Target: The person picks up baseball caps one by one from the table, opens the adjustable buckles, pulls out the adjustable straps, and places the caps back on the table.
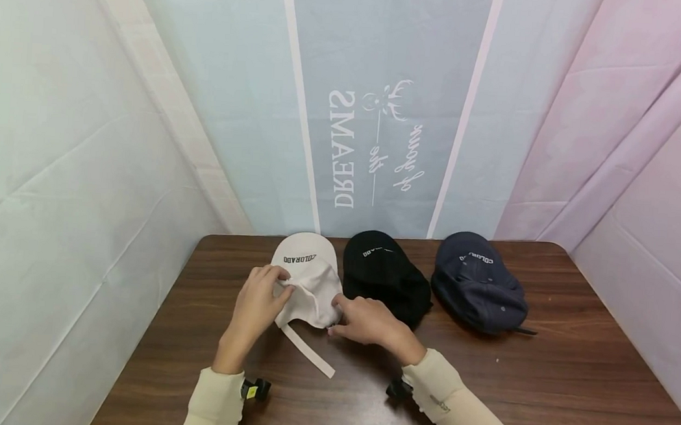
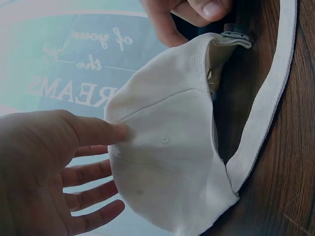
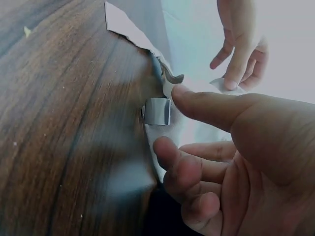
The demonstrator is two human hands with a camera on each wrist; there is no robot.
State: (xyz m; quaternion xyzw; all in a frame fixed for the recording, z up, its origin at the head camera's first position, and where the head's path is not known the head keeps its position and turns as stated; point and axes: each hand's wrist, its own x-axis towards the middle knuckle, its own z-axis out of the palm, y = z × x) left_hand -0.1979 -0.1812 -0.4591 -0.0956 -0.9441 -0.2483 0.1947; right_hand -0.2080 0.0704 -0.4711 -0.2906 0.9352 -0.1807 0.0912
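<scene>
A white baseball cap [image 1: 316, 297] lettered COLORADO lies at the left of the table, its brim toward the back wall. My left hand [image 1: 257, 302] touches the left side of its crown; in the left wrist view the thumb meets the fabric and the fingers are spread. At the cap's rear right edge is my right hand [image 1: 366, 321], with loosely bent fingers and the thumb beside the metal buckle [image 3: 157, 111]. No grip on the buckle shows. The cap's loose strap [image 1: 308, 350] trails over the table toward me.
A black cap [image 1: 380, 273] lies just right of the white one, close to my right hand. Farther right sits a navy cap [image 1: 479, 289], its strap end sticking out. The brown wooden table [image 1: 481, 403] meets hanging fabric [image 1: 253, 103] at the back and sides.
</scene>
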